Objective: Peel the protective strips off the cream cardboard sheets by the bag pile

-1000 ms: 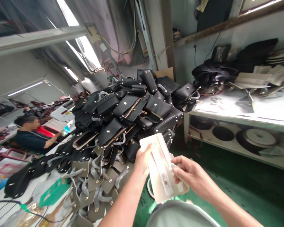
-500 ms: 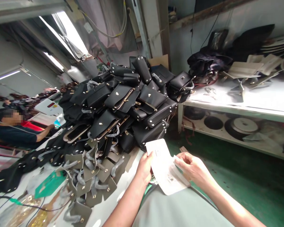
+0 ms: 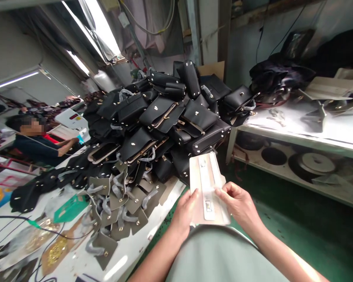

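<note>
White glare pours from a slanted, window-like opening (image 3: 102, 31) overhead; a thin white tube lamp (image 3: 16, 80) glows at left. A long white worktop (image 3: 347, 128) at right washes out above a shadowed white lower shelf (image 3: 253, 161), while wide-angle stretch and softness mark the edges.

That pale panel (image 3: 195, 174), leaning toward eleven o'clock a second ago, now points almost at twelve — the left hand (image 3: 183, 215) has slipped from its ten to its nine — and the strip (image 3: 206, 186) along its face shows clearly again.
</note>
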`<state>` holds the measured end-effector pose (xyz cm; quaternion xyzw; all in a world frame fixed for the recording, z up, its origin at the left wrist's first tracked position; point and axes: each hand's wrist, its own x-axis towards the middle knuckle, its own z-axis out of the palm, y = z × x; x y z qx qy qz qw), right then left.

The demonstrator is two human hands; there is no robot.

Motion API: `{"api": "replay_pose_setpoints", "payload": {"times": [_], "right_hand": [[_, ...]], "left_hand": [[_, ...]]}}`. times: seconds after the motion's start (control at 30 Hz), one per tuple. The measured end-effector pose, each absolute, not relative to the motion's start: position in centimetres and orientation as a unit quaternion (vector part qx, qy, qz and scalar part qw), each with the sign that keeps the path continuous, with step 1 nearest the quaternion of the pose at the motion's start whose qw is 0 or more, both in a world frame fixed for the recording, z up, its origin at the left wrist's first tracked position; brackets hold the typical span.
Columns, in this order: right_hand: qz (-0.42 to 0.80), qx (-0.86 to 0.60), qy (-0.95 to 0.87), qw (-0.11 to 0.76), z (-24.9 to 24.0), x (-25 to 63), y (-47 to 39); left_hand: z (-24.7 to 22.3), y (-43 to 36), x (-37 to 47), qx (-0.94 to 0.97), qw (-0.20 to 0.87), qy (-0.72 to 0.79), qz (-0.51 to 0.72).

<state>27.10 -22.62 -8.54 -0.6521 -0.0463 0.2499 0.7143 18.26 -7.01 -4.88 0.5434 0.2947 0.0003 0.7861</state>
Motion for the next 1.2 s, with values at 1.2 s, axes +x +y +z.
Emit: {"api": "replay_pose_setpoints", "payload": {"times": [1.2], "right_hand": [[0.195,-0.813,-0.275,0.475,-5.0,26.1,-17.5]], "left_hand": [[-4.6,-4.0,19.7,0.692,0.660,0.273,0.107]]}}
